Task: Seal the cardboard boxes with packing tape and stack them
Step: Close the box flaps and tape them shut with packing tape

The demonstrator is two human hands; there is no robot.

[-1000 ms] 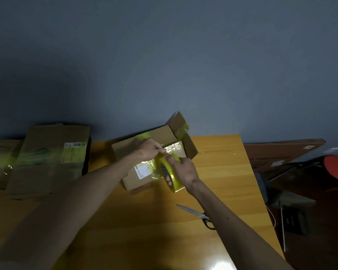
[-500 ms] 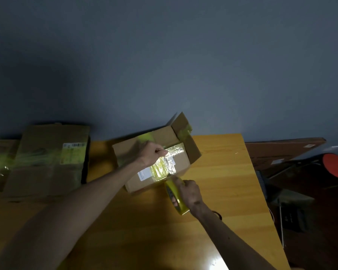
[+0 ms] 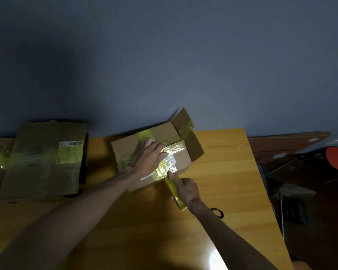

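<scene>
Left hand (image 3: 148, 158) flat on brown cardboard box (image 3: 181, 162), flap raised upper-right. Right hand (image 3: 188, 191) grips yellow tape roll (image 3: 175, 191), edge-on, slanting lower-right.

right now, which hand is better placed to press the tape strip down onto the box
Left. The left hand lies flat on the cardboard box beside the tape strip; the right hand grips the tape roll.

The left forearm (image 3: 86, 207) and right forearm (image 3: 232, 236) are bare along all that shows; the right bears a small speck.
</scene>
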